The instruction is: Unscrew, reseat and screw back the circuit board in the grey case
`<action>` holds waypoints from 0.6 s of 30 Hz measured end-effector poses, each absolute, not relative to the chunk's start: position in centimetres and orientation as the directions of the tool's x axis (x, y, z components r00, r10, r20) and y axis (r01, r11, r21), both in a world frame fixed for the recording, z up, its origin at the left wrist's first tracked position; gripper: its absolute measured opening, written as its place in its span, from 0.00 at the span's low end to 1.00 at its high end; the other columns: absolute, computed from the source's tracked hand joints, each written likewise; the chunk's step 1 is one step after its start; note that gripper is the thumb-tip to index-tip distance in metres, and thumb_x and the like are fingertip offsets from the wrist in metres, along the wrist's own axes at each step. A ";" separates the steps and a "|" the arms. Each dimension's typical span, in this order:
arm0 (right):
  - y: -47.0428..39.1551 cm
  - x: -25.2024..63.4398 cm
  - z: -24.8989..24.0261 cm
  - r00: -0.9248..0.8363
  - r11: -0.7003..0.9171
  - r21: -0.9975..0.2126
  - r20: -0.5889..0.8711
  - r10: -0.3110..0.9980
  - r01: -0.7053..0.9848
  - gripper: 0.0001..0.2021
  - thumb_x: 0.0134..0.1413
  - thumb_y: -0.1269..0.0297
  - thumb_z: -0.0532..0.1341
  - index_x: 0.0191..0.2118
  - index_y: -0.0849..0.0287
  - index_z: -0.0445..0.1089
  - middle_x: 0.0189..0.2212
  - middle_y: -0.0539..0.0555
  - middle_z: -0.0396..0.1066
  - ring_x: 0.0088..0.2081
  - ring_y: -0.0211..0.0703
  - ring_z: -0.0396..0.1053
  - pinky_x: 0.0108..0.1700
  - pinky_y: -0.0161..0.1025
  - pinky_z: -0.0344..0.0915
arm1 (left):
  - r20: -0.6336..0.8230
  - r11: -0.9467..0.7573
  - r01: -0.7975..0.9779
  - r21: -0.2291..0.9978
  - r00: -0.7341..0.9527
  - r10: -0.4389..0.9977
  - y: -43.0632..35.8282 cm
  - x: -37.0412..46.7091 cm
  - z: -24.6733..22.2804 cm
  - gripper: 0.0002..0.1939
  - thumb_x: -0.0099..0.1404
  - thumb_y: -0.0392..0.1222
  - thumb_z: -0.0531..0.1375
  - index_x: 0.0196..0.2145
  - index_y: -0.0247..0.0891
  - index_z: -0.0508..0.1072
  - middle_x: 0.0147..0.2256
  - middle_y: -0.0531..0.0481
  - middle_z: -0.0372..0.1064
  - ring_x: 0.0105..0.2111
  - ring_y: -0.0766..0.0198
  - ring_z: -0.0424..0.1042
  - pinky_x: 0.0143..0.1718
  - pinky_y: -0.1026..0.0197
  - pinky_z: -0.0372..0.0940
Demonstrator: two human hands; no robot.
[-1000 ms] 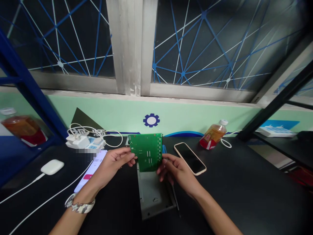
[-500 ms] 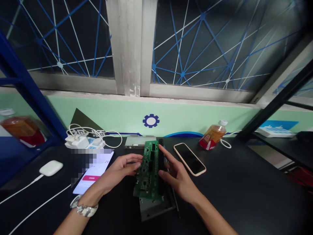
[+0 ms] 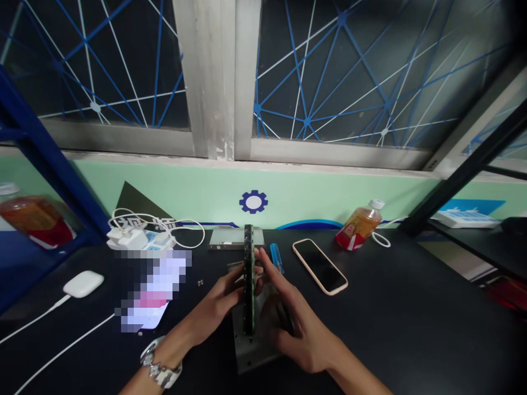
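Note:
A green circuit board stands on edge in front of me, its thin side and black connectors turned my way. My left hand grips it from the left, some fingers hidden behind it. On the other side my right hand has its forefinger tip at the board's far part, while the thumb stays apart from it and the other fingers are curled and blurred. Underneath lies a grey metal plate or casing on the black table. A blue-handled tool lies just past my right hand.
A phone in a pale case and a drink bottle are at right. Behind the board sits a flat silver box. To the left are a lit phone, small screws, a power strip and a white charging case.
The circuit board has been turned from showing its green face to standing edge-on. My left hand has moved right with it, and the blue-handled tool and small screws have come into sight.

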State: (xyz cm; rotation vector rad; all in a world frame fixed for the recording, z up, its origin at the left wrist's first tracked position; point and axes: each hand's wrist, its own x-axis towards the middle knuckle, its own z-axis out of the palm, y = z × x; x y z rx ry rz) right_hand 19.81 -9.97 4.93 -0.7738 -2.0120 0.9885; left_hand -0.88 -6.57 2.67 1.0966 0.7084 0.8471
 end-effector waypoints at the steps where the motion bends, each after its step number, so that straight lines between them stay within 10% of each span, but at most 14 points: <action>1: -10.0 19.8 5.0 -0.532 0.502 -0.849 0.352 0.770 0.164 0.54 0.40 0.81 0.55 0.72 0.49 0.29 0.72 0.52 0.31 0.70 0.58 0.38 0.68 0.58 0.41 | -0.091 0.253 -0.255 0.933 0.514 0.853 -6.6 -0.8 2.6 0.25 0.63 0.39 0.63 0.58 0.44 0.70 0.56 0.46 0.69 0.57 0.51 0.65 0.58 0.53 0.58; 8: -10.1 19.4 4.7 -0.488 0.332 -0.943 0.287 0.824 0.006 0.56 0.36 0.81 0.54 0.71 0.47 0.30 0.72 0.55 0.36 0.61 0.55 0.58 0.48 0.45 0.68 | -0.111 0.381 -0.375 0.845 0.574 0.811 -6.5 -0.8 1.8 0.14 0.60 0.39 0.63 0.45 0.41 0.77 0.40 0.47 0.75 0.42 0.56 0.72 0.43 0.59 0.64; 18: -9.4 19.1 4.8 -0.292 0.278 -0.941 0.325 0.900 -0.192 0.44 0.41 0.75 0.57 0.67 0.44 0.48 0.61 0.56 0.54 0.43 0.45 0.64 0.39 0.40 0.64 | -0.123 0.393 -0.436 0.810 0.528 0.840 -6.6 -0.8 2.0 0.13 0.59 0.44 0.64 0.42 0.40 0.78 0.40 0.46 0.76 0.41 0.54 0.73 0.42 0.57 0.65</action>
